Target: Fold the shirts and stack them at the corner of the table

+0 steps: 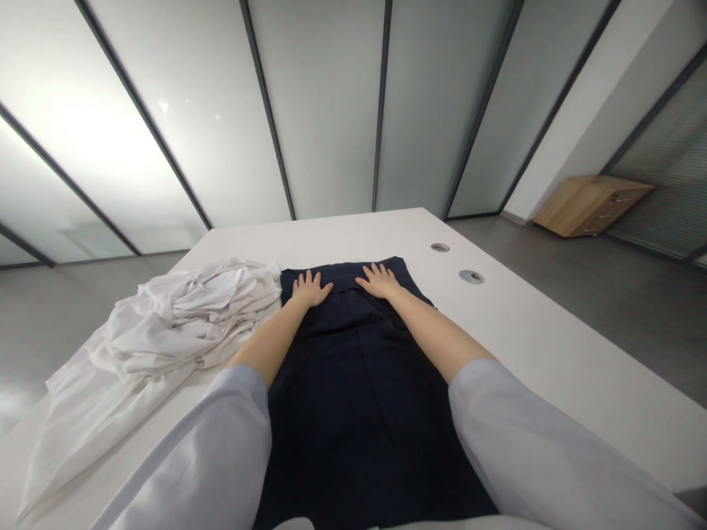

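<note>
A dark navy garment [353, 383] lies spread lengthwise on the white table, its far end showing a folded, waistband-like strip. Whether it is a skirt or trousers I cannot tell. My left hand [310, 289] rests flat on the strip's left part, fingers spread. On the right part of the same strip lies my right hand [380, 281], palm down, fingers apart. Both arms reach forward over the cloth, and neither hand grips anything. The garment's near end runs out of view at the bottom.
A crumpled heap of white cloth [182, 316] lies along the left side, touching the navy garment near its far corner. The white table [530, 331] has two round cable grommets [471, 277] at right. Beyond stand frosted glass panels [325, 110] and a wooden cabinet [579, 202].
</note>
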Tool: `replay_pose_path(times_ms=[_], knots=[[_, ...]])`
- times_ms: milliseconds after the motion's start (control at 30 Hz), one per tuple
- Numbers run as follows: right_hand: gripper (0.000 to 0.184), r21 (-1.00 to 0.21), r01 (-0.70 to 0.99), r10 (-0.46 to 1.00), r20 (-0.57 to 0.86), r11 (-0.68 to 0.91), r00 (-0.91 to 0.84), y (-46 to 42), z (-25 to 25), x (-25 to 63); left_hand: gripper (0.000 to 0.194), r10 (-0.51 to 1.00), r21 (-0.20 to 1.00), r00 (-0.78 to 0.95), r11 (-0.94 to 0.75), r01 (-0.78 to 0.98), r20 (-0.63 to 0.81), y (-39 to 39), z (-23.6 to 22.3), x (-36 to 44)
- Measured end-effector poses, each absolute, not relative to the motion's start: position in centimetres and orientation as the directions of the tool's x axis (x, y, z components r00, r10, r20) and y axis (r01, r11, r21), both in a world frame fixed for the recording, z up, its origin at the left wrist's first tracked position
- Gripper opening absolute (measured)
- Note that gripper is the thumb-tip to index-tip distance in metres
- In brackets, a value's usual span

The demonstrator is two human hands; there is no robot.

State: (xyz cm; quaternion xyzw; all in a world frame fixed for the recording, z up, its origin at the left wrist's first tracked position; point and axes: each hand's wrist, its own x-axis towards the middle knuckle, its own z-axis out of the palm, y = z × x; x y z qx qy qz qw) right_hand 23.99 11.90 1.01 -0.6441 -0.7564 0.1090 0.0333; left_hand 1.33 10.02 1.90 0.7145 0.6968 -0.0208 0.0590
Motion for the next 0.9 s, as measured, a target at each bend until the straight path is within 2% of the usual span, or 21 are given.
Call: replay_pose_path(times_ms=[133, 300, 400, 533, 733, 900], knots=[[0.072, -0.227, 0.957, 0.983, 0.003, 0.181, -0.186, 11.6, 0.7, 24.2, 0.085, 0.991, 0.053, -0.003, 0.011, 0.999, -0.137, 7.8, 3.0, 1.8], [0.063, -0.266, 0.940, 0.970, 0.170, 0.216, -0.175, 11.1, 1.0, 24.7, 0.088, 0.973, 0.048, 0.057, -0.047, 0.998, -0.225, 3.5, 3.6, 2.5], [0.064, -0.256, 0.942, 0.967, 0.192, 0.216, -0.169, 10.2, 1.7, 25.2, 0.092, 0.966, 0.038, 0.049, -0.040, 0.998, -0.253, 2.3, 3.1, 2.6], [0.070, -0.193, 0.948, 0.964, 0.131, 0.254, -0.232, 7.5, 2.6, 25.8, 0.097, 0.980, 0.026, 0.028, -0.023, 0.999, -0.197, 3.5, 2.2, 2.5], [0.090, -0.222, 0.969, 0.976, -0.165, 0.107, -0.146, 5.1, 1.7, 26.2, 0.096, 0.989, 0.059, 0.092, -0.086, 0.995, -0.113, 6.9, 1.4, 1.6], [0.089, -0.234, 0.972, 0.977, -0.201, 0.029, -0.078, 8.4, 1.5, 26.8, 0.094, 0.988, 0.069, 0.135, -0.130, 0.989, -0.080, 8.3, 1.1, 0.7]])
